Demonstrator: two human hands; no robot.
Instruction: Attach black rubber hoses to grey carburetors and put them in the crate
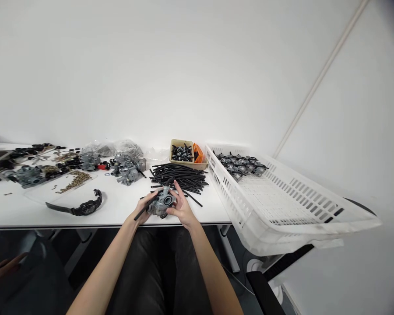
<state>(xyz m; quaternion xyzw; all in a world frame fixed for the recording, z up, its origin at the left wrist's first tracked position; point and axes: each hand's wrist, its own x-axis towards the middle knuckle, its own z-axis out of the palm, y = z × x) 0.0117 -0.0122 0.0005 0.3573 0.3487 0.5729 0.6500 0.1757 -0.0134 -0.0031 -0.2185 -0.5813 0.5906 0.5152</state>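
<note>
Forearms [212, 267] | carburetor [159, 205] between left hand [141, 205] and right hand [184, 211] | left gripping its side, right pinching it

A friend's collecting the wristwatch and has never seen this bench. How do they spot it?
Find the white table, then the left hand on the grey carburettor. Further left, near the table's front edge, lies the black wristwatch, its round dial and long strap unlike the small brass-coloured pieces behind it.

Black wristwatch [88, 208], white wall [184, 65], black armrest [264, 293]
</note>
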